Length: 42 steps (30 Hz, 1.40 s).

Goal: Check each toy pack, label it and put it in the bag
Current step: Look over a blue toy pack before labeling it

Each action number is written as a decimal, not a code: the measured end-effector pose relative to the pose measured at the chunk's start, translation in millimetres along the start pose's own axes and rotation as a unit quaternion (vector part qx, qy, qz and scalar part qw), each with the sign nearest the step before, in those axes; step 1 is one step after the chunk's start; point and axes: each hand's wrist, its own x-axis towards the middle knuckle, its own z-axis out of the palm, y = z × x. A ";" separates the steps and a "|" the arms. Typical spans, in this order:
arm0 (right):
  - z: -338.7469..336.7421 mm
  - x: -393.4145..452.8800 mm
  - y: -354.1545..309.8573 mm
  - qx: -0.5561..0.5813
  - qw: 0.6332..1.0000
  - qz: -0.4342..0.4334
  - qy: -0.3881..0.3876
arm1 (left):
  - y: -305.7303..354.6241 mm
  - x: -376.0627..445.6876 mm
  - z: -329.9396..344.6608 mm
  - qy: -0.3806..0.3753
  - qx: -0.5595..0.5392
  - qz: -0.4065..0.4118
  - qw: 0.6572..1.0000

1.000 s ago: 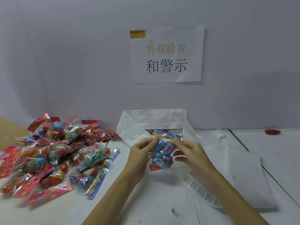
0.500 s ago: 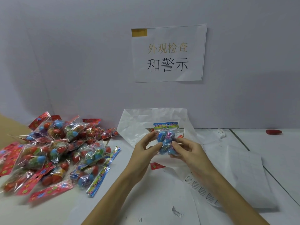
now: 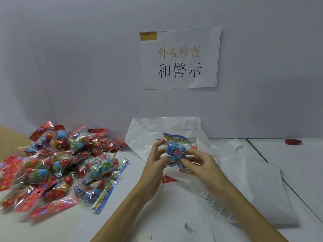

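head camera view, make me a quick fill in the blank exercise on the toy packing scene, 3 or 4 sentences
1. The clear toy pack with the blue header card is held by ____ hands, the left hand and the right hand.
2. The heap of clear toy packs with red header cards lies to the person's ____.
3. The white plastic bag lies against the ____.
4. The strip of printed warning labels lies under the ____ forearm.

Missing words: both; left; wall; right
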 end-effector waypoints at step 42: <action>-60.6 -4.3 -26.2 -0.377 0.925 0.016 -0.048 | -43.2 0.8 9.8 -0.013 0.465 0.223 0.856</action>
